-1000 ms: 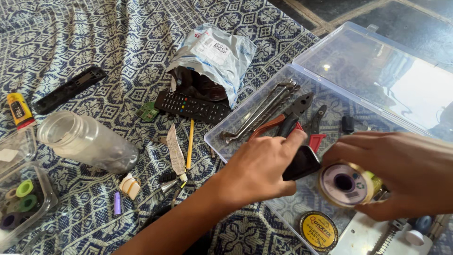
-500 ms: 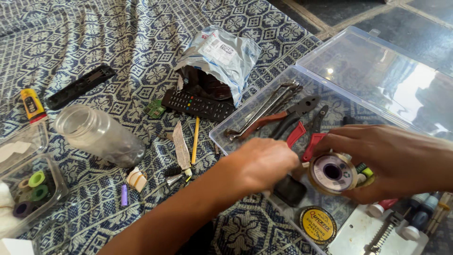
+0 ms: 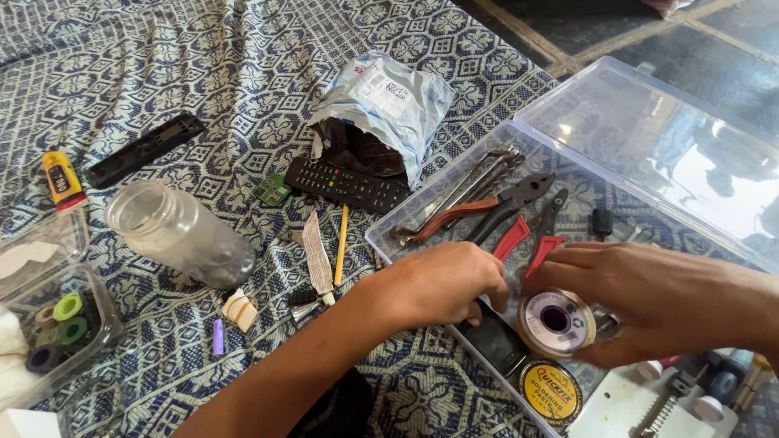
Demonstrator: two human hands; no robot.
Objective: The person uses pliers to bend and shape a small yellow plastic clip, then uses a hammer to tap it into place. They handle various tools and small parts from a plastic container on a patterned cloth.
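the right hand [image 3: 649, 296] curls loosely around a spool of solder wire [image 3: 557, 321], thumb beneath and fingers above its rim, holding it over the clear plastic tool box [image 3: 454, 203]. the left hand [image 3: 438, 284], fingers bent downward and nearly closed, rests its fingertips on a flat black object [image 3: 495, 345] lying at the box's near edge. red-handled pliers [image 3: 519, 219] lie just behind both hands; a round yellow tin [image 3: 552, 392] sits below the spool. a black remote control [image 3: 347, 184] lies on the patterned blue cloth [image 3: 162, 73].

Head view, steeply downward, close
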